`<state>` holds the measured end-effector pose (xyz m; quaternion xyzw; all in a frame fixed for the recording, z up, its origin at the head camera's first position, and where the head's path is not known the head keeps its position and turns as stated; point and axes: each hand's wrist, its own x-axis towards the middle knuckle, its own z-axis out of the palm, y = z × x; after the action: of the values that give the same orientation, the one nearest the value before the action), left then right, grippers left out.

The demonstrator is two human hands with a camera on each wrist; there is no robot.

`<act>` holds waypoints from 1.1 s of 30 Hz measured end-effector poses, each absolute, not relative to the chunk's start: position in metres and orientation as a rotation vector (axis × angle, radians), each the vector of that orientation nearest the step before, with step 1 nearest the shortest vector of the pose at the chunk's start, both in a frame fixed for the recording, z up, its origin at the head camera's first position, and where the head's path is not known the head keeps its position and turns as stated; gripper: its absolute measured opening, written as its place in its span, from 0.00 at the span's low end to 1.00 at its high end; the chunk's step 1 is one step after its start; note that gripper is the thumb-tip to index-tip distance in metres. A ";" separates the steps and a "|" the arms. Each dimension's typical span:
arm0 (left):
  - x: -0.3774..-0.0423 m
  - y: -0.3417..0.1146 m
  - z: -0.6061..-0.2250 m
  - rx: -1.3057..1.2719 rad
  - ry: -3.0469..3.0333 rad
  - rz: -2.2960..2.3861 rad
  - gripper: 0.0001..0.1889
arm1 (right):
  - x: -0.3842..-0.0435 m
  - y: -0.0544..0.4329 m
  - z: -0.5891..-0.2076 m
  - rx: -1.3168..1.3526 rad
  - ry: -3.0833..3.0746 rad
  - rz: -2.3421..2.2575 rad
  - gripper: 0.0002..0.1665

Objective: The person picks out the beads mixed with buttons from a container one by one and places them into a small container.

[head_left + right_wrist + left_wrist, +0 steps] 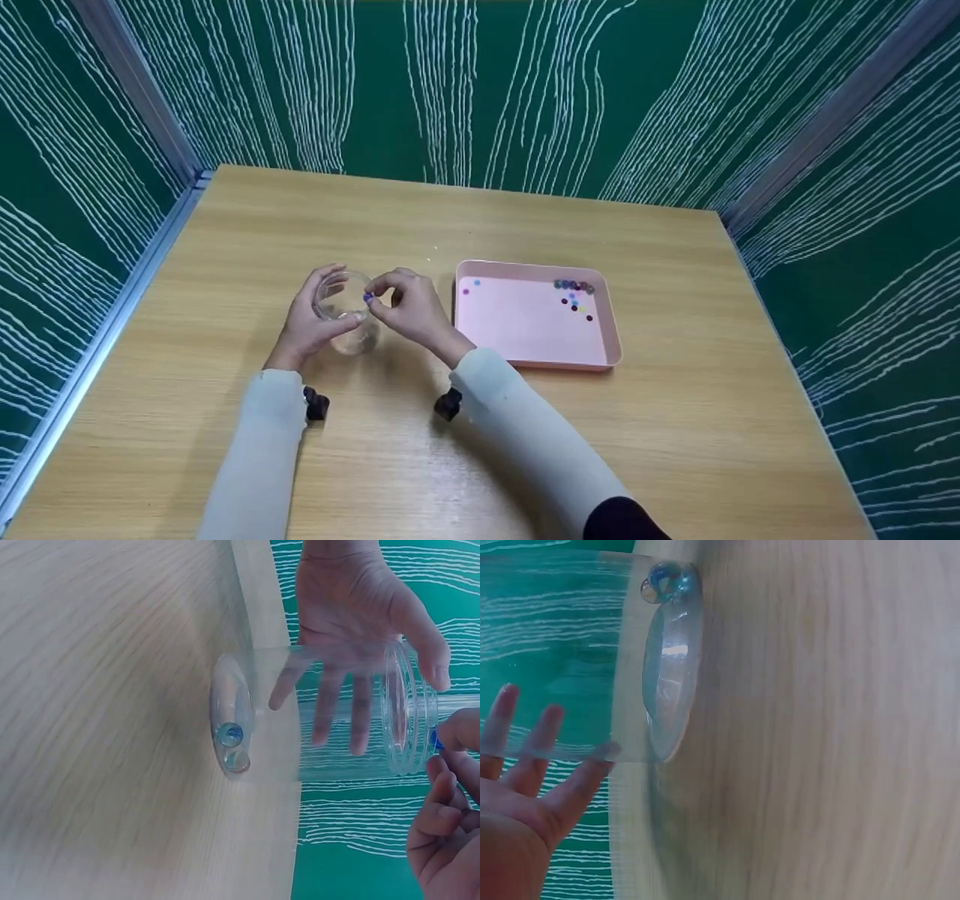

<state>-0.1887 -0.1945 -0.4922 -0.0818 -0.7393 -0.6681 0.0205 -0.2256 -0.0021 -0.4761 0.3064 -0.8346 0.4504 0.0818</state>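
Observation:
My left hand (306, 322) grips a clear jar (355, 342) round its side, thumb near the rim and fingers spread behind the wall. The jar stands upright, open mouth up; whether its base touches the table I cannot tell. Inside at the bottom lie two glass marbles (230, 735), bluish and clear. Over the jar's mouth, my right hand (414, 306) pinches a small blue ball (436, 739) between thumb and fingertips, at the rim's right side. The fingers hide most of that ball.
A pink tray (525, 326) lies right of the hands. In its far right corner is a row of marbles (574, 286), with several small coloured balls (574, 307) nearby. Two more small balls (477, 283) lie at its left. Green white-streaked walls (379, 82) border the wooden table (675, 420).

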 end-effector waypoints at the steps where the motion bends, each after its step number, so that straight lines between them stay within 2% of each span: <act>1: -0.189 -0.194 -0.492 -0.263 -2.287 -2.054 0.44 | -0.226 -0.002 -0.476 0.915 -2.492 1.351 0.06; 6: -0.190 -0.192 -0.490 -0.265 -2.325 -1.976 0.46 | -0.226 -0.001 -0.477 0.903 -2.492 1.382 0.06; 13: -0.190 -0.190 -0.490 -0.251 -2.309 -1.973 0.40 | -0.227 -0.002 -0.480 0.893 -2.499 1.431 0.06; 33: -0.193 -0.187 -0.497 -0.210 -2.227 -2.046 0.38 | -0.226 0.021 -0.481 0.789 -2.600 1.341 0.10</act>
<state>-0.1931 -0.1873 -0.4967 -0.0691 -0.7335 -0.6739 0.0549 -0.2262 0.0205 -0.4809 0.2599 -0.8568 0.4418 0.0560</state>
